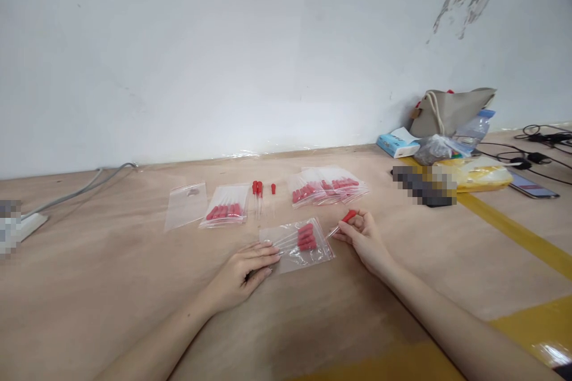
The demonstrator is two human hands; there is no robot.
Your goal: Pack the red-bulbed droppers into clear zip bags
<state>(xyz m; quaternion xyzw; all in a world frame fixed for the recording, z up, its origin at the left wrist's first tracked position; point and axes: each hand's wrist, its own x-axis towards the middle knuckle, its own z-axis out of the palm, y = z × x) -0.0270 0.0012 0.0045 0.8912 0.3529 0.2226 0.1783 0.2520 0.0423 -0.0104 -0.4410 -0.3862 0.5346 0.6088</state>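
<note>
- The left hand (248, 268) rests on the near-left end of a clear zip bag (289, 255), its fingers laid over the plastic and its thumb held apart; this grip pinches nothing.
- That bag, the clock's centre for what follows, holds four droppers (307, 237), their red bulbs towards the zip end.
- The right hand (364, 238), at 3 o'clock, has its grip closed on a red-bulbed dropper (348, 215), pinched between thumb and fingers, the stem slanting down to the zip end.
- Loose droppers (258, 188) lie on the desk (134, 303) at 11 o'clock, one just apart from the others.
- At 10 o'clock are filled bags (229, 202) and, further left, a flat empty bag (185, 205).
- Overlapping packed bags (330, 186) spread at 1 o'clock.
- At 2 o'clock, well apart, sit a blue tissue pack (397, 144) and a grey tote bag (460, 112).
</note>
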